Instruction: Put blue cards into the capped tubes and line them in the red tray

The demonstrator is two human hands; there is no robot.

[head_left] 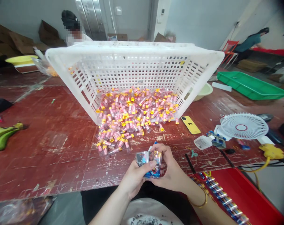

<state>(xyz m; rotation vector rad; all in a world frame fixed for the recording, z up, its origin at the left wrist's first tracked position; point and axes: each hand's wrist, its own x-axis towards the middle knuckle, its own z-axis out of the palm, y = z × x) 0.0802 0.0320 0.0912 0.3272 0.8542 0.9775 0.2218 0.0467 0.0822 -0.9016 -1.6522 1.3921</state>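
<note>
Just over the table's front edge, my left hand (134, 176) and my right hand (171, 172) meet around small, shiny, plastic-wrapped battery packs (156, 159) in blue, black and gold. My left thumb presses across the front of them, and my right fingers curl around the right side. Part of the packs is hidden behind the fingers. Beyond my hands, many small clear tubes with yellow caps and pink-and-white contents (132, 115) lie heaped. They spill from a white plastic basket (134, 72) tipped on its side onto the red table (50, 156).
Right of the basket are a yellow phone (190, 125), a white fan (244, 126), and a blue pack (218, 140). A red tray (252, 190) with rows of batteries (226, 197) sits low right. Bananas (3, 137) lie left; a green tray (252, 84) is far right. Two people are farther back.
</note>
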